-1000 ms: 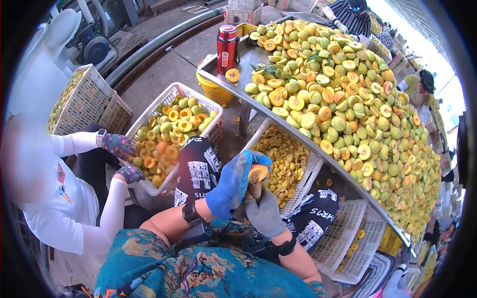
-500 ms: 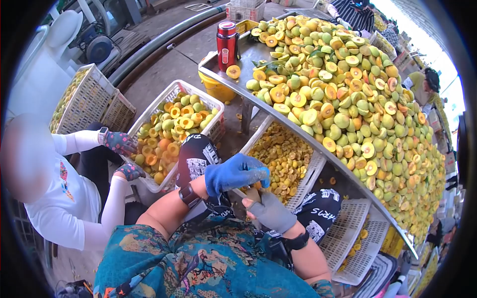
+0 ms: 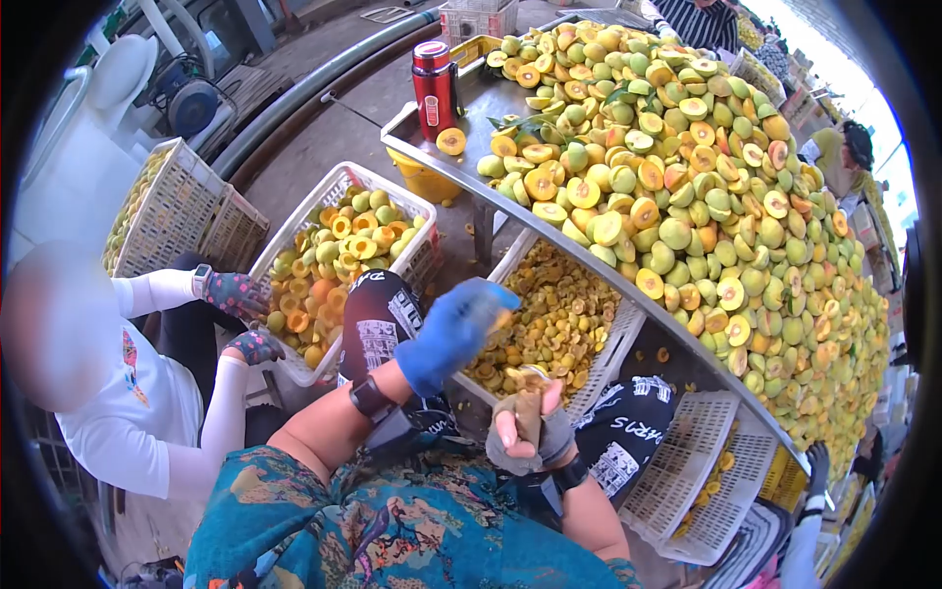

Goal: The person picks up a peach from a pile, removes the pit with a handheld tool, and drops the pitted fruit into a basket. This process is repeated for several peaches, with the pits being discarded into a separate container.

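Observation:
My left hand point(image 3: 453, 334), in a blue glove, is raised above the crate of scraps and blurred by motion. Its fingers are closed around a yellow-orange fruit half point(image 3: 503, 319), only partly visible. In a grey fingerless glove, my right hand point(image 3: 532, 434) grips a short tool point(image 3: 529, 412) with a brown handle and a curved metal tip pointing away from me. Below both hands, between my knees, a white crate point(image 3: 610, 355) holds small yellow fruit pieces point(image 3: 549, 314).
A metal table point(image 3: 471, 162) bears a big heap of halved fruit point(image 3: 677, 196) and a red thermos point(image 3: 436, 93). At left, a co-worker's gloved hands point(image 3: 245, 314) rest by a white crate point(image 3: 428, 236) of fruit halves. White crates point(image 3: 677, 461) stand right; a yellow bucket point(image 3: 422, 177) sits under the table.
My hands have moved apart: the left went up and leftward with the fruit half, the right dropped slightly and turned, showing the tool. A gloved hand has appeared at the table's lower right edge.

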Available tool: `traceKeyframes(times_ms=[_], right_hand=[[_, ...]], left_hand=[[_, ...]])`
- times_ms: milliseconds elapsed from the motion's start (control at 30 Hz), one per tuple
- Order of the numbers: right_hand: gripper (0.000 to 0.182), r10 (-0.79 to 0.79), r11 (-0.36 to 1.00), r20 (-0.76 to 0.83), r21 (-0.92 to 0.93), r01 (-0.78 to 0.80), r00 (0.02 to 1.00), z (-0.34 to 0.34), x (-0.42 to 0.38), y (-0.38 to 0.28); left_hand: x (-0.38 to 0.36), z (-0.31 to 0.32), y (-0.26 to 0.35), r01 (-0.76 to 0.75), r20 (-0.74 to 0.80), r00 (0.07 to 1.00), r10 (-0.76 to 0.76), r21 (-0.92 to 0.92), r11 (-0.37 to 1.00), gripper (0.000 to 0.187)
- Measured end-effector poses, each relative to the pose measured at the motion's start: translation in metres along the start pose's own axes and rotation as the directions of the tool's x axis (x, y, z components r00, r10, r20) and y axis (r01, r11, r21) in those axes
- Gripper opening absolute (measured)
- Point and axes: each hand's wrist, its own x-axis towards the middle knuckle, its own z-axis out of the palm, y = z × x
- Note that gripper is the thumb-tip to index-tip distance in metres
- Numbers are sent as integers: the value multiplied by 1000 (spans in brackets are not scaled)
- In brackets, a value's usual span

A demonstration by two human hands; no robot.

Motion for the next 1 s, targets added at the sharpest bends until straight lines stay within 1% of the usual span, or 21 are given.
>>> traceKeyframes(times_ms=[33,67,100,133,167,200,267,300,333,400,500,600,667,700,767,800,867,900,933,967,1000], right_hand=[[85,-14,1000,-34,-27,13,999,1,0,-5],[85,-16,1000,-30,-22,15,999,11,4,-12],[84,-39,999,-301,-42,27,953,26,11,-22],[83,-62,997,-548,-66,31,834,33,18,-30],[70,-138,988,-628,-144,60,766,33,26,-33],[70,-136,988,-628,-141,60,767,28,27,-32],[52,-419,798,-715,-584,-149,559,17,28,-25],[38,-477,755,-713,-632,-177,514,16,29,-24],[38,-473,758,-717,-627,-178,512,15,30,-23],[34,-719,247,-448,-879,-408,532,17,34,-25],[29,-780,109,-362,-882,-458,510,26,40,-25],[27,-819,-41,-272,-851,-524,506,28,42,-24],[26,-830,-119,-233,-814,-569,507,27,44,-22],[26,-825,-110,-239,-821,-561,512,24,44,-21],[27,-818,-108,-242,-826,-553,521,25,44,-21],[27,-800,-54,-272,-855,-515,535,28,44,-23],[28,-777,-4,-300,-876,-482,553,31,44,-23],[28,-791,-65,-264,-862,-504,553,32,44,-22],[28,-802,-126,-224,-843,-523,554,32,45,-22],[28,-799,-136,-219,-841,-523,559,31,45,-21],[27,-819,-187,-164,-829,-527,550,29,46,-19]], left_hand=[[3,-16,4,201,46,979,-197,-104,974,19],[0,-20,4,204,44,979,-201,-98,974,19],[-2,-22,3,51,19,999,-50,-35,998,23],[-4,-25,3,-104,4,995,104,31,994,28],[-5,-30,4,-102,3,995,102,34,994,28],[-6,-35,4,-171,52,985,164,219,961,25],[-9,-42,3,-303,183,953,242,544,783,32],[-11,-42,-2,-298,184,955,235,545,784,32],[-13,-42,-12,-322,206,946,249,531,784,38],[-16,-39,-18,-346,227,937,264,513,786,43],[-19,-35,-21,-352,276,933,230,573,740,50],[-22,-29,-11,-421,287,906,311,553,719,54],[-25,-20,14,52,131,986,-105,353,934,53],[-25,-16,11,53,127,986,-104,350,935,53],[-26,-9,-4,-130,-49,989,140,167,977,22],[-24,-10,-16,-132,-55,988,143,163,978,22],[-21,-11,-37,-415,18,862,506,598,686,24],[-20,-10,-21,-415,9,860,510,594,689,24],[-21,-9,-3,-219,-78,962,262,355,909,23],[-21,-8,12,22,-84,996,-16,76,997,21],[-21,-7,15,18,-88,996,-12,71,997,21]])
